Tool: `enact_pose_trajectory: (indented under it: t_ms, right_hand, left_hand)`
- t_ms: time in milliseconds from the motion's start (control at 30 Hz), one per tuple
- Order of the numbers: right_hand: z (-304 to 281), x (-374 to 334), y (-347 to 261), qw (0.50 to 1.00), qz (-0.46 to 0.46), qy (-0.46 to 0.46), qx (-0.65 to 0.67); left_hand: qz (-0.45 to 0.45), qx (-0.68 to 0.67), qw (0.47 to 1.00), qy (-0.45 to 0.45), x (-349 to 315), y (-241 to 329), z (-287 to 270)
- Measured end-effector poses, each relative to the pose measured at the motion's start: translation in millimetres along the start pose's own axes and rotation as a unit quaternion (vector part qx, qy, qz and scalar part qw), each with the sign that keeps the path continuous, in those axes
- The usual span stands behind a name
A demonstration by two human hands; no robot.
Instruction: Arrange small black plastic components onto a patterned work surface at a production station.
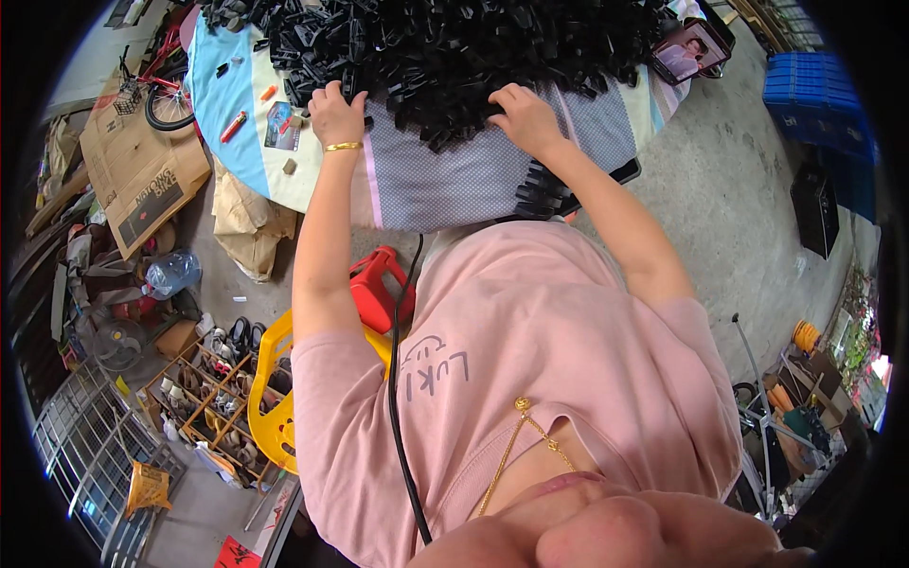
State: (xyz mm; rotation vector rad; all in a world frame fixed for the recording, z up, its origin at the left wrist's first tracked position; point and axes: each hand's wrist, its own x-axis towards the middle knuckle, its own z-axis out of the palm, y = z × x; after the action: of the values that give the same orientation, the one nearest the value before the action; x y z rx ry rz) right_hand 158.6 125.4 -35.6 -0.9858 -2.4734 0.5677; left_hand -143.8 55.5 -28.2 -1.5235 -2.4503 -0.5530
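A big heap of small black plastic pieces (426,57) covers the far part of a cloth-covered table (426,189). My left hand (338,117) rests at the heap's near left edge, thumb apart from the fingers, with a gold bracelet on the wrist. At the near right edge, my right hand (527,120) reaches to the pieces with thumb and forefinger apart. Neither hand plainly grips a piece, and some fingertips are partly lost among them. Several black pieces lie in a row (538,189) by the table's near edge, below my right forearm.
Left on the table lie a red-handled tool (233,127), an orange piece (269,93), a picture card (283,126) and a small brown block (289,167). A screen device (689,53) stands far right. A yellow chair (273,398), red plastic container (381,289) and black cable (396,407) are beside me.
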Motion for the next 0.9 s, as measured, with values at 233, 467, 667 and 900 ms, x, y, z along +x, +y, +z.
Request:
enact_pose_trajectory:
  t_ms: [233,467,667,900]
  right_hand:
    - [-5,-1,6,0.999,-0.005,-0.039,-0.022]
    - [1,3,-4,1.000,-0.015,-0.005,0.002]
    - [-15,-31,22,0.999,0.020,0.024,0.033]
    - [-26,-60,16,0.996,0.018,-0.018,0.085]
  left_hand:
    - [0.012,-0.019,1.000,-0.021,-2,-7,2]
    - [-0.015,-0.061,0.998,-0.032,-7,-7,5]
    - [-0.029,-0.080,0.996,-0.028,-16,19,-16]
    - [0.202,-0.326,0.922,-0.056,-61,127,-29]
